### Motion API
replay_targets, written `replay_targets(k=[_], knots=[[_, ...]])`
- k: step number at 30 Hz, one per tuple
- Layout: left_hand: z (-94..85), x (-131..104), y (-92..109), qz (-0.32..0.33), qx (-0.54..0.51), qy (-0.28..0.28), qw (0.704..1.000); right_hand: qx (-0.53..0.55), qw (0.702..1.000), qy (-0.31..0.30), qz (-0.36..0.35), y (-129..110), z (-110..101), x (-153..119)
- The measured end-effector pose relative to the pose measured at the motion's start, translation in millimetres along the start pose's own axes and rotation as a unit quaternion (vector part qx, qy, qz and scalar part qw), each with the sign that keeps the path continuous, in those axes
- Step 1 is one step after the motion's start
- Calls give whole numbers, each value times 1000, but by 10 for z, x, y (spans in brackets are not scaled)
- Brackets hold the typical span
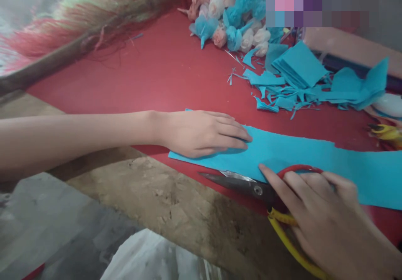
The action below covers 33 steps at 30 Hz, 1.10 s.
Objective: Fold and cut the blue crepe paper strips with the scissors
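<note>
A long strip of blue paper (292,158) lies on the red table surface and runs off the right edge of the view. My left hand (207,134) rests flat on its left end, palm down, fingers stretched out. My right hand (326,213) holds scissors (248,187) with one red and one yellow handle. The scissor blades point left along the near edge of the paper, slightly apart. My right index finger reaches out onto the paper, while the other fingers wrap round the handles.
Blue paper scraps (282,91) and a stack of blue squares (300,64) lie at the back right. Behind them sit pink, white and blue paper roses (234,16). A red and green fringed bundle (75,20) is at the back left. A wooden board (163,196) borders the near side.
</note>
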<state>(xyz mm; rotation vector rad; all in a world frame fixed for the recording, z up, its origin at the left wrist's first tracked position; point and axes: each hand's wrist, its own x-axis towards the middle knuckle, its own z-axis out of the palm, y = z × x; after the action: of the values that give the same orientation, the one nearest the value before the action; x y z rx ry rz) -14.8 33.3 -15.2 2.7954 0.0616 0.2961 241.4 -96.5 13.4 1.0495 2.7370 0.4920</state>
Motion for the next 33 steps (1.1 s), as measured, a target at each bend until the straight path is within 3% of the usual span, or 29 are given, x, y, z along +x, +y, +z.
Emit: replay_targets(k=[14,25,33], knots=[[15,12,-4,13,17,17,1000,66,997,50,-2,-61,-35,357],[-6,19,6,5,27,-1,1000,31,994,89,-49,-43,-70,277],[9,19,6,11,44,6,999,20,999,45,-20,-85,-40,212]])
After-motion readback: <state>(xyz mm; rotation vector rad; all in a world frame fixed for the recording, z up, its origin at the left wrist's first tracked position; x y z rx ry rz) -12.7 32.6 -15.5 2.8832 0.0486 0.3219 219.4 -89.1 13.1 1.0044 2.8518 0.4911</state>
